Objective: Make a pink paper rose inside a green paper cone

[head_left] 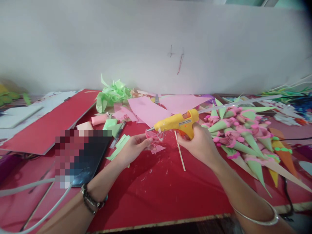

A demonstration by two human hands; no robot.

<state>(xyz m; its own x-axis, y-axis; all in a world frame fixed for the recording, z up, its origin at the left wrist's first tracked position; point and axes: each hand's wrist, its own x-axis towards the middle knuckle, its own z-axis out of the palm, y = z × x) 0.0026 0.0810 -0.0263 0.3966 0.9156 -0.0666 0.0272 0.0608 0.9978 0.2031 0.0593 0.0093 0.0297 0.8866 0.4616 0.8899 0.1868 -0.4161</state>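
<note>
My right hand (203, 143) is wrapped round the handle of a yellow hot glue gun (174, 123), its nozzle pointing left. A long clear glue stick (240, 102) juts out of the gun's back. Under the gun, a thin pale stick (180, 154) slants down from my right fingers; whether they grip it or it only lies there, I cannot tell. My left hand (135, 143) pinches a small curled piece of pink paper (158, 149) close beneath the nozzle. Its fingertips partly cover the paper. Any fresh glue is too small to make out.
Finished pink-and-green paper cones (241, 136) are heaped at the right. Pink sheets (148, 110) and crumpled green paper (114, 94) lie at the back. A phone (94, 159) with a white cable, a pen (118, 135) and green strips (119, 148) are on the left.
</note>
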